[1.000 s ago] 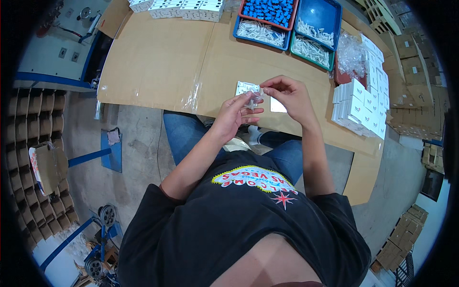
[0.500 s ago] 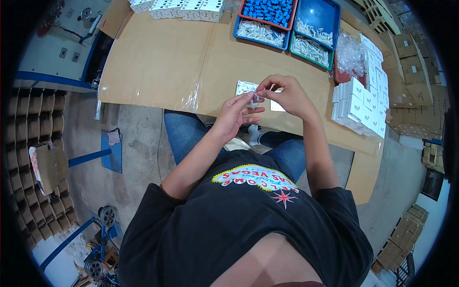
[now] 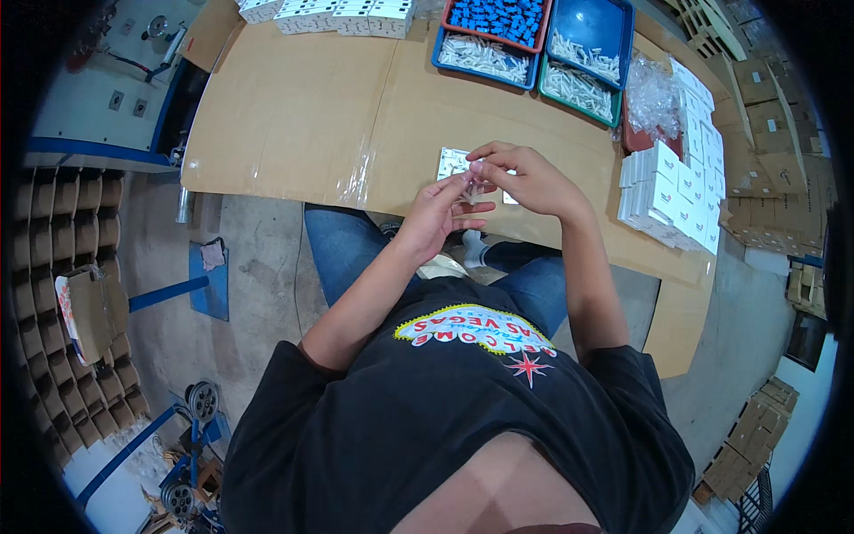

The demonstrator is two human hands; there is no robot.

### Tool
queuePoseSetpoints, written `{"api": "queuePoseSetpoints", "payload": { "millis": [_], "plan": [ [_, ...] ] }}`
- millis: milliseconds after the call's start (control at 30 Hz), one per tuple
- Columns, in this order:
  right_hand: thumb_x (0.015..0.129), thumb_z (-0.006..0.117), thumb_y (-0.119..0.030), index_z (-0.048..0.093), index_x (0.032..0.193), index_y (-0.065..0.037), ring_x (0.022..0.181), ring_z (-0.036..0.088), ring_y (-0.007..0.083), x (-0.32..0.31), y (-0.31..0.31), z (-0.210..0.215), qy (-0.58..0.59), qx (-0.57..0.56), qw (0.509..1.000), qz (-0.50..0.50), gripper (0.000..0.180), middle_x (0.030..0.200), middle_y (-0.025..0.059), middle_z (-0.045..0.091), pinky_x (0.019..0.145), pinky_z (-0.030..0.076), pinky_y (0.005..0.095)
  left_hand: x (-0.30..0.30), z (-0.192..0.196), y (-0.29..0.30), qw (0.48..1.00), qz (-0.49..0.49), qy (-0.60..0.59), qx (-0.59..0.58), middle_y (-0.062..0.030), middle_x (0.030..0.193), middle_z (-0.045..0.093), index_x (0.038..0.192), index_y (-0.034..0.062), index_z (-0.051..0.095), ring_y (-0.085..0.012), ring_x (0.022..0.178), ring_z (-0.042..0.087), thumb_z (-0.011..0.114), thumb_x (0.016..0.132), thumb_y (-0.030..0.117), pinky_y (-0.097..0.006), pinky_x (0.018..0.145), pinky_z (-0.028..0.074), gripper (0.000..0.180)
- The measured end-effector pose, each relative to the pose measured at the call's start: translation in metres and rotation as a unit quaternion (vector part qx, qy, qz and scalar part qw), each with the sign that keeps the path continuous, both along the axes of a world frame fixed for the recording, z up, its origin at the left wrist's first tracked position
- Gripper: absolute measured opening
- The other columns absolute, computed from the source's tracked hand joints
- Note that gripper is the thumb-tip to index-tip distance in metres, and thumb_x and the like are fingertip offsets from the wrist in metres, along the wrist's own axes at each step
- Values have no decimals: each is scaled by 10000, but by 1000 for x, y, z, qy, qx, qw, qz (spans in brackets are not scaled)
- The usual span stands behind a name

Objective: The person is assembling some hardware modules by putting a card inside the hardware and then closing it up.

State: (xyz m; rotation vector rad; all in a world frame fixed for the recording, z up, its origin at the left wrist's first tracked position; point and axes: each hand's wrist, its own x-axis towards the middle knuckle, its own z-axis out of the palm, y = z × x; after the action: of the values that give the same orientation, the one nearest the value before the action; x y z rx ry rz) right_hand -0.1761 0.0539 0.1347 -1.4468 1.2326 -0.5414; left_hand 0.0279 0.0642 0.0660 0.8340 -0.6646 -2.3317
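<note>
Over the table's near edge, my left hand (image 3: 435, 214) pinches a small clear plastic bag (image 3: 475, 189) between thumb and forefinger, its other fingers stretched out below. From the right, my right hand (image 3: 532, 181) meets it at the top of the bag, thumb and forefinger pressed together. What is inside the bag is too small to make out. Just behind my hands lies a flat white printed piece (image 3: 452, 162) on the cardboard. Part of another white piece (image 3: 509, 198) shows beneath my right hand.
Cardboard covers the table (image 3: 285, 116). At the back stand a red tray of blue pieces (image 3: 495, 21), a blue tray (image 3: 485, 60) and a green tray (image 3: 578, 93) of white pieces. White boxes (image 3: 672, 198) are stacked at right, beside crumpled clear plastic (image 3: 654, 100); more white boxes (image 3: 347, 16) line the back.
My right hand has shifted slightly left and its fingers have rolled over the bag's top. My left hand stays nearly in place, still pinching the bag.
</note>
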Motion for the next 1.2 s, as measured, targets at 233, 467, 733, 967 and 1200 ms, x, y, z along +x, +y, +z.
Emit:
{"api": "queuePoseSetpoints", "payload": {
  "millis": [233,467,733,967,1200],
  "plan": [
    [1062,579,-207,685,1208,54,1009,671,163,-3,-1,-13,7,-25,998,54,317,1299,116,647,900,539,312,2,1,-2,1000,-6,9,1,-140,1236,685,1326,26,586,-285,1110,711,470,1084,379,-373,846,604,443],
    [949,721,-161,737,1098,-5,1055,651,173,-11,4,-17,-44,-64,996,37,216,1292,110,681,928,508,339,2,5,-6,1000,-21,-5,-19,-136,1223,681,1302,5,584,-299,1138,699,413,1098,355,-397,928,585,439],
    [929,723,-171,714,1006,-4,968,681,186,-14,12,16,51,-128,990,-21,184,1041,81,739,850,517,339,-1,9,-2,997,-10,-14,-70,-148,1263,679,1347,-18,592,-304,1113,710,477,1096,338,-372,930,584,450],
    [926,728,-113,702,982,-20,957,650,152,-15,12,12,-6,-91,995,26,111,1077,66,706,871,513,316,3,9,-11,998,-27,64,8,-132,1133,695,1242,-15,616,-254,986,728,443,1105,400,-367,870,599,470],
    [932,731,-98,708,997,-25,944,652,149,-17,3,-1,-73,-62,995,38,101,1067,65,707,864,519,310,2,-9,-9,998,-31,42,-47,-120,1051,693,1218,-6,613,-189,851,701,461,1103,420,-337,810,597,467]
  ]
}}
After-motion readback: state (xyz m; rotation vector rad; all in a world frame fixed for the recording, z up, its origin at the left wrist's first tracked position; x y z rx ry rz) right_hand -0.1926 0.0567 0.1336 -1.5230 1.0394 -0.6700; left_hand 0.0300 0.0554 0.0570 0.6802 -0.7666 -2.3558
